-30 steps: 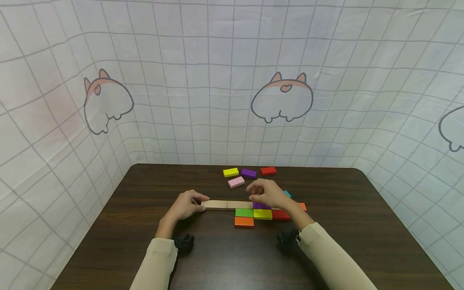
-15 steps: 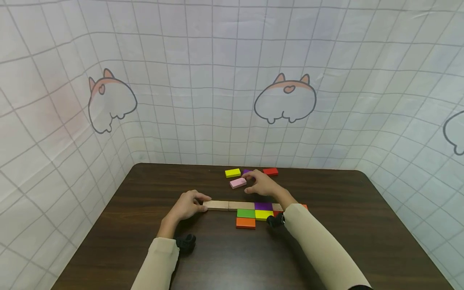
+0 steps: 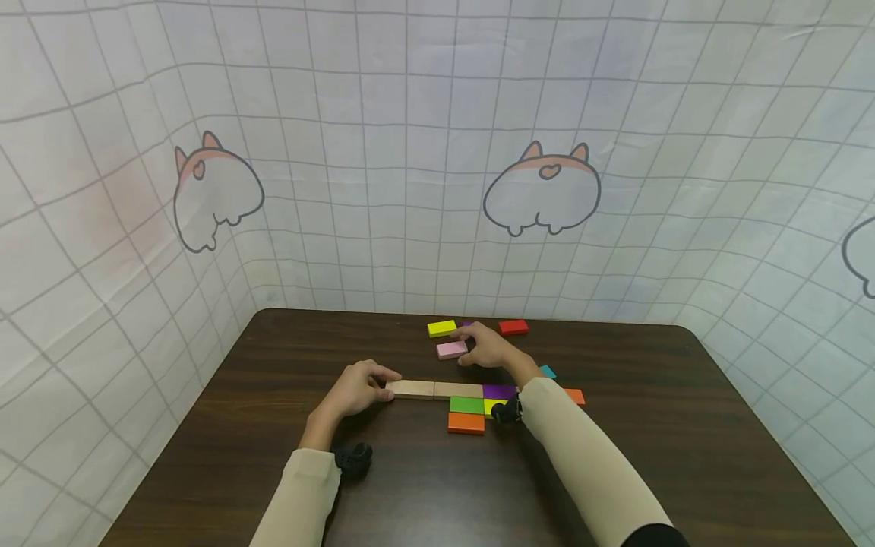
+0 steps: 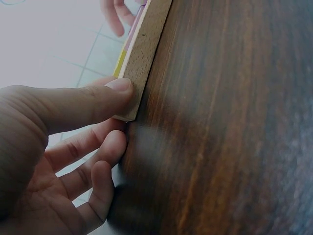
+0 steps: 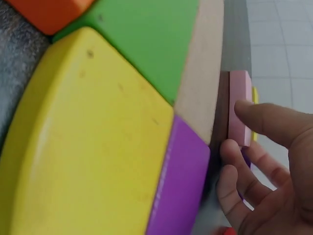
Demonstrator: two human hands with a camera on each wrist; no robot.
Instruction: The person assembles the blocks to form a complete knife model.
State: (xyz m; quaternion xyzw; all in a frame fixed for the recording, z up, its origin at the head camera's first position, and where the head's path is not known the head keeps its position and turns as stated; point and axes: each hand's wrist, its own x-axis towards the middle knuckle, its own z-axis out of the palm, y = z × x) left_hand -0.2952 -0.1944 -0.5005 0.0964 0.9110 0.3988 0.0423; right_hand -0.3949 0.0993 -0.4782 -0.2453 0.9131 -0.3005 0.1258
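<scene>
Pinch looks decent: right hand (image 3: 491, 348) is clamped on the pink block (image 3: 449, 351) by its right end, so I'd lift straight up, clear of the yellow block (image 3: 441, 329) behind. Left hand (image 3: 354, 389) grips the end wooden block (image 3: 413, 390) on the bench (image 3: 205, 456); go light there.

Soft, even light fills the head view; the bench (image 3: 410, 494) carries a dull sheen at its near middle. In the left wrist view, the upper left washes out, the wooden block (image 4: 143, 54) looks shaded, and bluish glare speckles the lower right. The right wrist view bends the yellow block (image 5: 98, 137), a pale highlight edging it.
</scene>
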